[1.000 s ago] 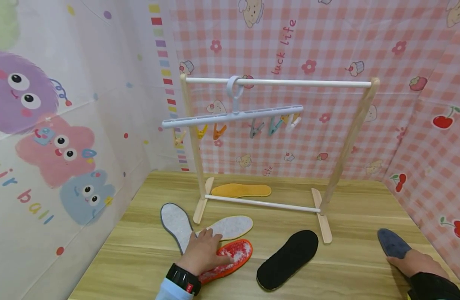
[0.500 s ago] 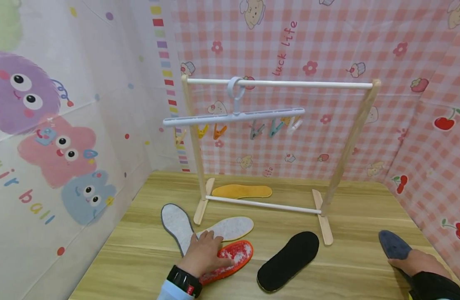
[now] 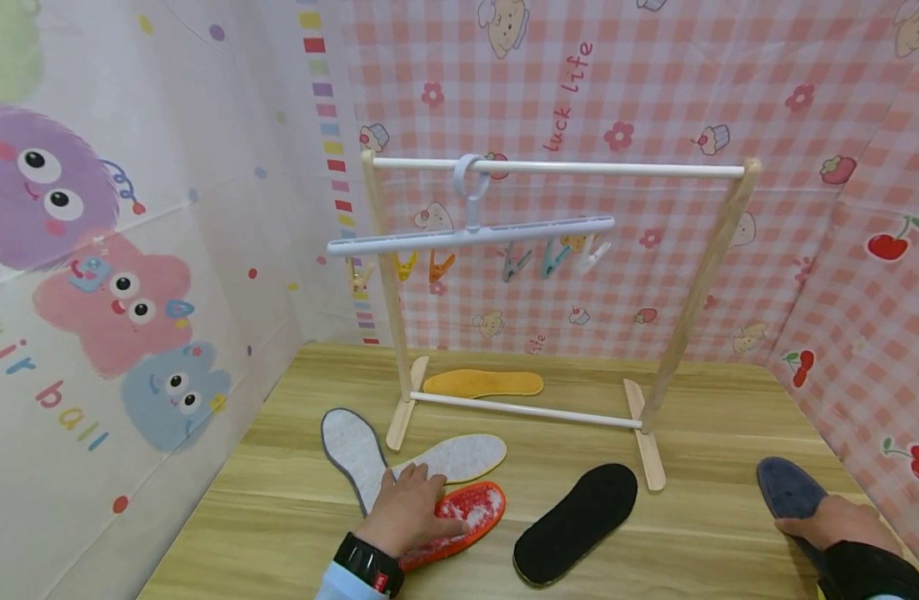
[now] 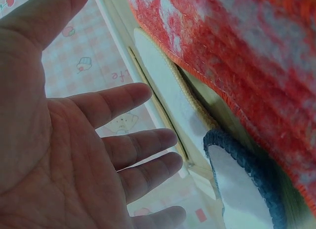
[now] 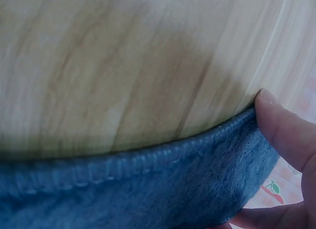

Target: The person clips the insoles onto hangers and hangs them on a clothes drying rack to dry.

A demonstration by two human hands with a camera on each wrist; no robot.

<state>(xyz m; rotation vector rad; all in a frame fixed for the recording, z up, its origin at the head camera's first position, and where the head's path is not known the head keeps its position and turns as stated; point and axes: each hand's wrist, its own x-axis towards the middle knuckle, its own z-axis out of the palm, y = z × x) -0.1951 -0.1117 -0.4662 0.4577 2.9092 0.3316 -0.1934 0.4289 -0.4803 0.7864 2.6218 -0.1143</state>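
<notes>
In the head view my left hand (image 3: 407, 510) hangs over a red-and-white fuzzy insole (image 3: 470, 517) with orange edging. The left wrist view shows that hand's fingers (image 4: 133, 149) straight and spread, apart from the insole. Close by lie a pale grey insole with a dark blue edge (image 3: 350, 446) and a pale insole with a yellow edge (image 3: 462, 458); they meet near my fingertips. At the far right my right hand (image 3: 841, 527) grips a dark blue insole (image 3: 789, 487). Its thumb (image 5: 284, 135) presses the stitched edge, with another finger on the opposite side, in the right wrist view.
A black insole (image 3: 576, 523) lies between the hands. Behind stands a wooden rack (image 3: 699, 292) with a white lower rod (image 3: 526, 408). A pale blue hanger (image 3: 470, 237) with several coloured clips hangs from its top rod. A mustard insole (image 3: 481, 383) lies beyond the rack.
The hanger turns slightly on the rod, its right end and clips shifting a little to the right. Both hands stay nearly where they were.
</notes>
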